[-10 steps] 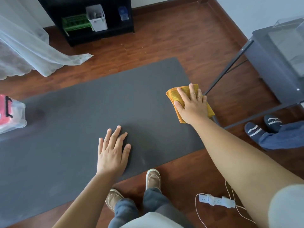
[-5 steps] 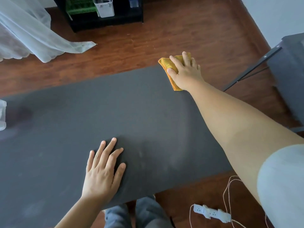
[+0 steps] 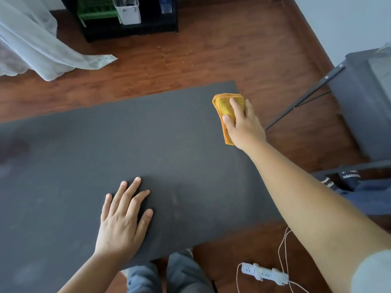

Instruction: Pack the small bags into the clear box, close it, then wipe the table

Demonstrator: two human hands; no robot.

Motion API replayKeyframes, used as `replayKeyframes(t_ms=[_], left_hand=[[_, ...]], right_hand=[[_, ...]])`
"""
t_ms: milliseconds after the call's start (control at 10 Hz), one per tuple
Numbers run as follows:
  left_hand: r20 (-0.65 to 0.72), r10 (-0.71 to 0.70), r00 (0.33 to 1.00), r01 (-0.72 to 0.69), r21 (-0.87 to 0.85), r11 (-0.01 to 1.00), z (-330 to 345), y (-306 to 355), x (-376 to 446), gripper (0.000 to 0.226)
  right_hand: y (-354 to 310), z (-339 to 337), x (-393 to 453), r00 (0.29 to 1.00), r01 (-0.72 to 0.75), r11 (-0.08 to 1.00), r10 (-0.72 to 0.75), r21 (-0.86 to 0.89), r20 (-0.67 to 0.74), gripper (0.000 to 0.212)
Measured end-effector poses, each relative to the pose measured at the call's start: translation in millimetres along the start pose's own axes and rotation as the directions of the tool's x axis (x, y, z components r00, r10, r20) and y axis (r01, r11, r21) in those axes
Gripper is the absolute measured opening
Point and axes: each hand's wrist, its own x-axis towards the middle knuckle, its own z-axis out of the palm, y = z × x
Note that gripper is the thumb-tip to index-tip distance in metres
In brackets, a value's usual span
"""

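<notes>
A folded yellow cloth [image 3: 224, 105] lies on the dark grey table [image 3: 148, 144] at its far right edge. My right hand [image 3: 243, 123] presses down on the cloth, fingers curled over it, arm stretched out. My left hand [image 3: 123, 216] rests flat on the table near the front edge, fingers spread, holding nothing. The clear box and the small bags are out of view.
A second grey table [image 3: 359, 102] with slanted metal legs stands to the right. Another person's slippered feet [image 3: 347, 176] show beside it. A white power strip [image 3: 264, 273] with cords lies on the wood floor. A black shelf [image 3: 127, 22] and a white curtain [image 3: 42, 49] are behind.
My right hand slid the cloth along the table's right end, out to the far corner and back a little toward me. The left hand stayed flat. The box left the view at the left.
</notes>
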Motion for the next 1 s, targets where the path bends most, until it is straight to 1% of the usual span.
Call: replayKeyframes(t_ms=[100, 200, 300, 500, 600, 700, 800, 900, 1000], left_hand=[[-0.001, 0.001, 1.000, -0.001, -0.003, 1.000, -0.4, 0.4, 0.1, 0.052], [-0.002, -0.004, 1.000, 0.004, -0.009, 1.000, 0.0, 0.2, 0.3, 0.049], [-0.006, 0.001, 1.000, -0.001, -0.007, 1.000, 1.2, 0.4, 0.0, 0.049], [-0.022, 0.006, 1.000, -0.007, -0.011, 1.000, 3.5, -1.5, -0.5, 0.049], [-0.031, 0.012, 0.999, -0.012, -0.013, 1.000, 5.2, -2.0, -0.8, 0.049], [-0.047, 0.006, 0.999, -0.008, -0.035, 0.999, 3.5, -2.2, -1.2, 0.050], [-0.067, -0.010, 0.998, 0.004, -0.076, 0.997, -2.1, -4.8, -5.1, 0.049], [-0.115, -0.039, 0.993, 0.028, -0.092, 0.995, -14.6, -16.4, -13.8, 0.048], [-0.161, -0.123, 0.979, 0.110, -0.087, 0.990, -22.2, -41.7, -31.4, 0.054]], right_hand=[[17.4, 6.1, -49.3, 0.999, 0.014, 0.996, -0.017, -0.083, -0.041, 0.058], [31.9, 14.3, -94.1, 0.998, -0.003, 0.983, -0.009, -0.184, -0.065, 0.062], [41.1, 23.4, -135.1, 0.997, 0.008, 0.963, -0.027, -0.268, -0.070, 0.063], [48.2, 34.6, -194.2, 0.997, 0.068, 0.958, -0.072, -0.279, -0.004, 0.062], [48.9, 37.5, -213.1, 0.996, 0.083, 0.957, -0.085, -0.278, 0.004, 0.061], [48.1, 37.6, -219.3, 0.997, 0.070, 0.960, -0.070, -0.269, 0.010, 0.061], [48.0, 34.1, -217.8, 0.998, 0.064, 0.961, -0.054, -0.268, 0.045, 0.061], [40.7, 28.0, -218.1, 0.998, 0.036, 0.989, -0.029, -0.142, 0.052, 0.060], [27.8, 11.9, -223.6, 0.990, 0.024, 0.991, -0.006, 0.129, -0.138, 0.057]])
